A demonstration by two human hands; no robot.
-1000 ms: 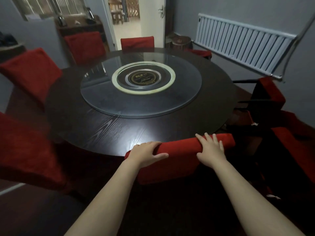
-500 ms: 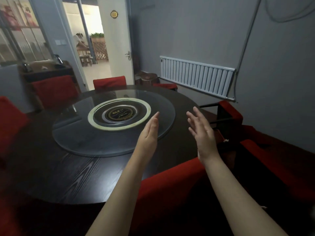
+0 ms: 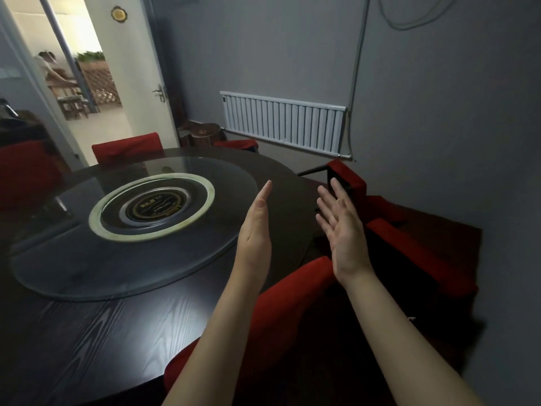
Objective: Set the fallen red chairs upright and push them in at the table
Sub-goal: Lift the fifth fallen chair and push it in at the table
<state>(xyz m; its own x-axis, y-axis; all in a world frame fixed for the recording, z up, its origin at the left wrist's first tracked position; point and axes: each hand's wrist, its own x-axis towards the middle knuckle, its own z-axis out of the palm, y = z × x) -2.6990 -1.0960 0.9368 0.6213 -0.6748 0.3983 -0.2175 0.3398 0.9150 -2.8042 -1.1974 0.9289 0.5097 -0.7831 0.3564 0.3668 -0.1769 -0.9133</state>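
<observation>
Just let go of the pushed-in red chair (image 3: 287,306) — left grip (image 3: 254,232) and right grip (image 3: 345,232) both wide, empty — so the tipped chair (image 3: 352,177) is next, I reckon.

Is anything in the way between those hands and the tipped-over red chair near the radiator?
Nothing visible. The right hand is open in the air, with the tipped chair just beyond its fingers. A second fallen chair lies beside it, nearer the camera.

A round desk (image 3: 102,332) of dark, wood-grained finish is recorded. A round glass turntable (image 3: 58,259) is seated on its middle. A pale ring (image 3: 95,222) and a dark, gold-lettered disc (image 3: 156,206) are noted at the turntable's centre.
</observation>
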